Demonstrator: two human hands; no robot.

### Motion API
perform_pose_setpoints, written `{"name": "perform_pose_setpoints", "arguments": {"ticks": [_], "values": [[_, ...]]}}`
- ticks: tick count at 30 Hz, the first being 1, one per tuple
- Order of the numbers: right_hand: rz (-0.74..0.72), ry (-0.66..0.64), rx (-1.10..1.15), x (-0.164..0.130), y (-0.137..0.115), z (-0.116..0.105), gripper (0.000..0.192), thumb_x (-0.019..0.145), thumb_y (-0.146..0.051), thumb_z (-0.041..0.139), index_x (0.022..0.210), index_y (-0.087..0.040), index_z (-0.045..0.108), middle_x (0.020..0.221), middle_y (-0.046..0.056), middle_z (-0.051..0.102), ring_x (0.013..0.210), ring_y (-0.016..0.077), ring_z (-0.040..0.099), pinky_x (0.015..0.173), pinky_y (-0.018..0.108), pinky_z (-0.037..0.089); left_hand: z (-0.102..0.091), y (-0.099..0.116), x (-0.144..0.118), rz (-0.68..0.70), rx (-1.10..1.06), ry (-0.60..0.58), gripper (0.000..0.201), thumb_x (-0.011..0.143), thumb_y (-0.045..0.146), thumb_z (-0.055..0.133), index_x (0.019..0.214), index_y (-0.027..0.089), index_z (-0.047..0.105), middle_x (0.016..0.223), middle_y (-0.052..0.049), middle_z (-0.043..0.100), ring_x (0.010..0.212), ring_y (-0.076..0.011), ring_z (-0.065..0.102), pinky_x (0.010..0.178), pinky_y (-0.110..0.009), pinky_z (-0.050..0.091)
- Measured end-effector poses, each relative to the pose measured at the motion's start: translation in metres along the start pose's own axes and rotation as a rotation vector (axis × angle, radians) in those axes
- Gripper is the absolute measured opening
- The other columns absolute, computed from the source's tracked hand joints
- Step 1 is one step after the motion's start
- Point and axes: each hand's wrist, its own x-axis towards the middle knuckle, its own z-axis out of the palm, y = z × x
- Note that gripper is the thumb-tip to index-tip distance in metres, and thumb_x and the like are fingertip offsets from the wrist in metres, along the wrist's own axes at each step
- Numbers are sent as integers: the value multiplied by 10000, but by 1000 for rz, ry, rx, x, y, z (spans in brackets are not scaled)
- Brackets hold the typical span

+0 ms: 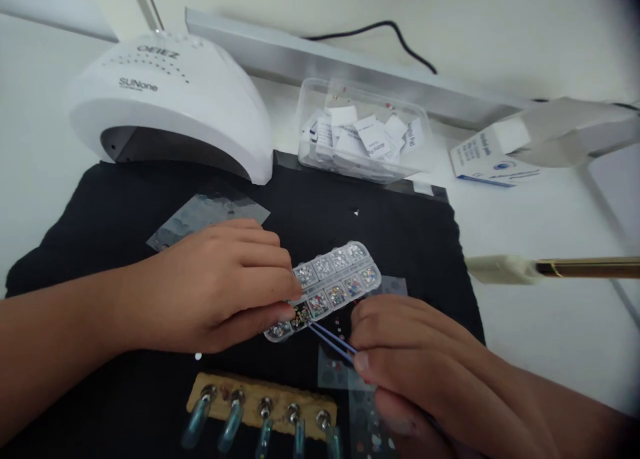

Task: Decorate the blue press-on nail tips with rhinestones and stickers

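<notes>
Here, mid-frame, the left hand [220,285] steadies a rhinestone tray [327,287]; the right hand [410,352] pinches tweezers [330,339] shut over it. A slip could scatter stones.

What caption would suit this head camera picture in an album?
Left hand steadies a rhinestone box while right hand points tweezers into it.

From here I see soft, even light, bright on the white desk [540,232] and slightly washed out there. The black mat [125,212] swallows detail. Shadows are faint. The lamp dome [170,99] shows gentle sheen, no hard glare. Focus is soft overall; my right hand [425,365] blurs low down, and the upper right corner vignettes dark.
</notes>
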Motion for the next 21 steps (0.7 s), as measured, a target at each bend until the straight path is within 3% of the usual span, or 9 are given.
{"name": "perform_pose_setpoints", "arguments": {"ticks": [2, 6, 11, 15, 18, 21], "values": [[-47, -78, 37, 1, 3, -5, 118, 896, -125, 508, 873, -154, 620, 741, 66, 690, 724, 186, 700, 675, 324, 631, 0, 0, 0, 8, 14, 8, 122, 966, 228, 522, 949, 166, 625, 814, -36, 658, 744, -172, 541, 696, -338, 393], [-82, 53, 17, 2, 1, -11, 108, 892, -120, 491, 905, -154, 593, 732, 55, 685, 734, 185, 691, 682, 326, 623, -2, 1, 0, 32, 36, 5, 132, 968, 232, 519, 956, 169, 635, 824, -44, 669, 772, -173, 549, 719, -330, 408], [-178, 69, 44, -5, -20, -20, 103, 933, -159, 478, 912, -138, 577, 757, 68, 683, 707, 179, 672, 684, 341, 618, -4, 2, -1, 61, -6, 26, 146, 947, 243, 529, 961, 154, 643, 859, -70, 679, 794, -179, 571, 738, -324, 448], [-199, 136, 27, -20, -38, -29, 162, 974, -189, 432, 922, -133, 575, 766, 85, 675, 724, 185, 674, 698, 350, 614, -13, 4, -3, 104, 117, 45, 146, 907, 238, 533, 951, 162, 650, 881, -76, 688, 804, -185, 575, 769, -344, 465], [-185, 160, 18, -35, -49, -32, 166, 977, -195, 429, 927, -141, 578, 763, 81, 667, 718, 183, 671, 703, 339, 614, -24, 17, -4, 97, 131, 79, 119, 879, 227, 564, 950, 181, 648, 900, -65, 688, 819, -184, 593, 793, -350, 481], [-177, 176, 34, -52, -53, -29, 152, 964, -174, 432, 941, -142, 579, 763, 76, 661, 711, 179, 664, 699, 335, 616, -33, 45, -6, -55, -30, 142, 94, 891, 215, 585, 964, 193, 641, 956, -55, 662, 884, -172, 610, 779, -307, 502]]}}
